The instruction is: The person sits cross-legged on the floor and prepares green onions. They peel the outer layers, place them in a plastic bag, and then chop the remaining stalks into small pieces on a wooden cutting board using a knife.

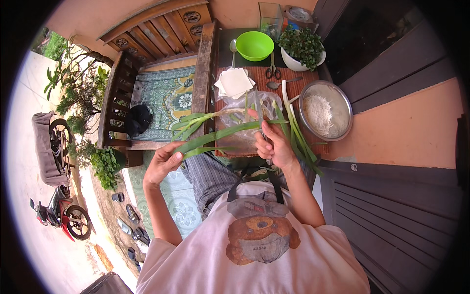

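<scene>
My left hand (163,163) pinches the lower end of a long green scallion leaf (220,136) between thumb and fingers. The leaf stretches across to my right hand (276,144), which grips a knife (259,104) by its handle, blade pointing away from me. Leaf and blade cross near my right thumb; whether the edge touches it I cannot tell. Beyond the leaf, another scallion (196,120) lies with its green tops toward the bench. A clear plastic bag (271,99) rests on the reddish-brown mat (253,75), partly hidden by my right hand. More scallions (295,134) lie right of that hand.
A steel bowl (347,130) with white shreds (318,114) stands at the right. Farther back are square white sheets (235,83), scissors (273,72), a spoon (273,85), a green bowl (255,46) and a potted plant (301,46). A wooden bench (202,73) borders the left.
</scene>
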A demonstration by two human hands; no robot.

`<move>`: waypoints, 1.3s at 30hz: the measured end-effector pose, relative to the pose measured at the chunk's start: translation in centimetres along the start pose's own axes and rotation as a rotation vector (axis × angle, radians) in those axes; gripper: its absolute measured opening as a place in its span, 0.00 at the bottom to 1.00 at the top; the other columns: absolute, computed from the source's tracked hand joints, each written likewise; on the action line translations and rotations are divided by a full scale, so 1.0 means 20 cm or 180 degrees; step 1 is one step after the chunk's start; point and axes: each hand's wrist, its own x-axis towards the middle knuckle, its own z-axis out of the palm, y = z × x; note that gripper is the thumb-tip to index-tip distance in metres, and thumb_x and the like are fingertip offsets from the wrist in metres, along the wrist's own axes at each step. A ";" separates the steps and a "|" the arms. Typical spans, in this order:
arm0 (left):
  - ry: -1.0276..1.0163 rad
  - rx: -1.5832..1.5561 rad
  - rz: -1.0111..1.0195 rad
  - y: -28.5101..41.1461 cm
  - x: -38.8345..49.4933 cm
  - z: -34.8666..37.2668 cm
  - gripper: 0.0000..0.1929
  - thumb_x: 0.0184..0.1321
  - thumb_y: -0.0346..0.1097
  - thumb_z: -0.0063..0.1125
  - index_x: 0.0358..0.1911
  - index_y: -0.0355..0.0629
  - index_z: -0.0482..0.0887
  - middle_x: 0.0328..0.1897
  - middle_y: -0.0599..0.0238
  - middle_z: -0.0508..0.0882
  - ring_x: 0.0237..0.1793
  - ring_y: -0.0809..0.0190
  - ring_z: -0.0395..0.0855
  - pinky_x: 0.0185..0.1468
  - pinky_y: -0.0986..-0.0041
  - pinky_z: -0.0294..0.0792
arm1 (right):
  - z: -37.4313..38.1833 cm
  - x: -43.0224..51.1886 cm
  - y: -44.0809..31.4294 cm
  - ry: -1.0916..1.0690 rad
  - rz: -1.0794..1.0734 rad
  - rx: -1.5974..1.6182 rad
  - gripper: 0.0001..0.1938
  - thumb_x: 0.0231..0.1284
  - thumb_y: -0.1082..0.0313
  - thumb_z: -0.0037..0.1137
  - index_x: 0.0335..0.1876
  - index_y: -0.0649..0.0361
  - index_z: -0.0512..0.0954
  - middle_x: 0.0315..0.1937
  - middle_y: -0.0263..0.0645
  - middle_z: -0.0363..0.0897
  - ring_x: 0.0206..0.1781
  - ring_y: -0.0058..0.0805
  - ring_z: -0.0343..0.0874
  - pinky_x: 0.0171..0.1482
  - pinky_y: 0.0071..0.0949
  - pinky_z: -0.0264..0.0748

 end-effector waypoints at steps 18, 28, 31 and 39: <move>0.0493 0.0045 0.0090 -0.02 -0.01 -0.03 0.15 0.70 0.38 0.62 0.54 0.37 0.84 0.21 0.78 0.73 0.20 0.78 0.62 0.23 0.81 0.53 | -0.10 -0.04 0.01 0.0572 0.0099 -0.0418 0.24 0.80 0.52 0.43 0.74 0.51 0.65 0.20 0.22 0.58 0.16 0.09 0.51 0.18 0.13 0.51; 0.0251 0.0534 -0.0285 0.09 -0.06 0.08 0.15 0.65 0.38 0.68 0.49 0.35 0.88 0.41 0.69 0.88 0.42 0.74 0.79 0.48 0.79 0.71 | -0.17 0.18 0.18 0.1874 0.0251 -0.1569 0.21 0.75 0.51 0.54 0.68 0.48 0.75 0.22 0.20 0.61 0.18 0.07 0.53 0.19 0.14 0.54; 0.0192 0.0691 -0.0128 0.09 -0.05 0.12 0.16 0.64 0.38 0.69 0.49 0.35 0.88 0.41 0.69 0.89 0.42 0.73 0.80 0.49 0.78 0.71 | -0.18 0.28 0.22 0.2213 0.0267 -0.1531 0.22 0.73 0.51 0.57 0.67 0.47 0.76 0.22 0.22 0.64 0.18 0.08 0.53 0.18 0.15 0.54; 0.0676 0.0321 -0.0080 0.07 -0.10 0.04 0.14 0.66 0.39 0.67 0.49 0.37 0.88 0.27 0.78 0.79 0.24 0.81 0.65 0.28 0.83 0.56 | -0.28 0.36 0.12 0.1864 0.0612 -0.0968 0.17 0.70 0.46 0.58 0.42 0.53 0.77 0.17 0.21 0.59 0.14 0.10 0.51 0.16 0.18 0.50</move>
